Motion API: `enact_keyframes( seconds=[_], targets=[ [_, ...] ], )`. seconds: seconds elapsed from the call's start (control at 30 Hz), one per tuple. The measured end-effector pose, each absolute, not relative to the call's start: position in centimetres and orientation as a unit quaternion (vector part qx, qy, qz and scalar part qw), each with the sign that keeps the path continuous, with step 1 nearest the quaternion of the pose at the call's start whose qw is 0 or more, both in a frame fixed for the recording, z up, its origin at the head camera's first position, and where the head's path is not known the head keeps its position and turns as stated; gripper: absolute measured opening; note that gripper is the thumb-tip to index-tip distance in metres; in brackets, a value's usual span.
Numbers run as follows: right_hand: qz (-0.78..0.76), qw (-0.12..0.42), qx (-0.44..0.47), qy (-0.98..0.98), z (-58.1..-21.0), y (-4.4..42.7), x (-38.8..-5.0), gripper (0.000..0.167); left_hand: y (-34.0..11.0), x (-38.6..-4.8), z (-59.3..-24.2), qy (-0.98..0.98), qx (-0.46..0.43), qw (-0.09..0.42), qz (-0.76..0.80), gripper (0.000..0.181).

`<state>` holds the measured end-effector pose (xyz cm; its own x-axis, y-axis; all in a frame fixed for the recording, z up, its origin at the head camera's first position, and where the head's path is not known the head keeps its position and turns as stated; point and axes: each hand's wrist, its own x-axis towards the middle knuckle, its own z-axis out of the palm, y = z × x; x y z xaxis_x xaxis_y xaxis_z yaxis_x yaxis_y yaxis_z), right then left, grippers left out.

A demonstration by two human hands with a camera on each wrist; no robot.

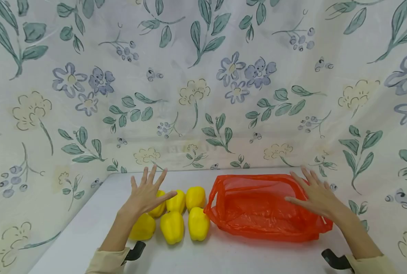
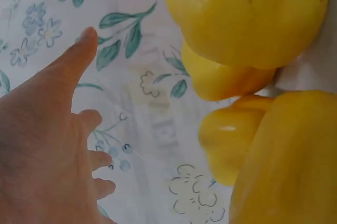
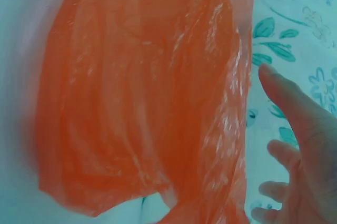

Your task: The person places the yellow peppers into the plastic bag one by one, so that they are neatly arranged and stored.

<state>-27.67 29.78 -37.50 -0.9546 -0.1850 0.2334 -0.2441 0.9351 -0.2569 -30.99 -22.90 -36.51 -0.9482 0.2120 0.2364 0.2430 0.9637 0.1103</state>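
My left hand (image 1: 144, 196) is raised over the back-left bell peppers with its fingers spread, holding nothing. Several yellow bell peppers (image 1: 172, 227) lie in two rows on the white table, partly hidden by that hand and forearm. In the left wrist view the spread hand (image 2: 47, 145) stands apart from a large yellow bell pepper (image 2: 253, 13). On the right lies a red plastic bag (image 1: 258, 213), its handles at the two ends. Above its right end my right hand (image 1: 316, 196) hovers with spread fingers. The right wrist view shows the bag (image 3: 142, 92) beside the empty hand (image 3: 310, 155).
The white table (image 1: 86, 213) ends at the back against a hanging floral cloth (image 1: 196, 125), which also covers both sides. The bag's left handle lies close to the nearest bell peppers. A dark strap piece (image 1: 134, 251) shows at the left wrist.
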Motion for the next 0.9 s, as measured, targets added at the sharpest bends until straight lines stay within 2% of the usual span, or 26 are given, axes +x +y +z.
enact_keyframes(
  seconds=[0.13,0.3,0.53,0.77,0.9],
  targets=[
    [0.133,0.111,0.121,-0.977,-37.7,30.3,-27.3,0.101,-23.9,-30.5,-36.9,-0.984,-0.117,0.110,-0.072,0.095],
    [0.161,0.087,0.125,-0.975,-38.0,31.1,-27.1,0.102,-25.2,-29.8,-37.5,-0.984,-0.120,0.112,-0.071,0.095],
    [0.222,0.073,0.147,-0.961,-38.9,32.1,-26.7,0.092,-26.8,-28.6,-38.2,-0.986,-0.115,0.093,-0.080,0.091],
    [0.233,0.050,0.134,-0.962,-39.5,32.8,-26.8,0.090,-28.2,-27.3,-38.5,-0.987,-0.119,0.084,-0.069,0.090],
    [0.239,0.026,0.124,-0.963,-39.5,33.0,-26.8,0.089,-28.7,-26.5,-38.4,-0.990,-0.104,0.048,-0.076,0.090]
  ],
)
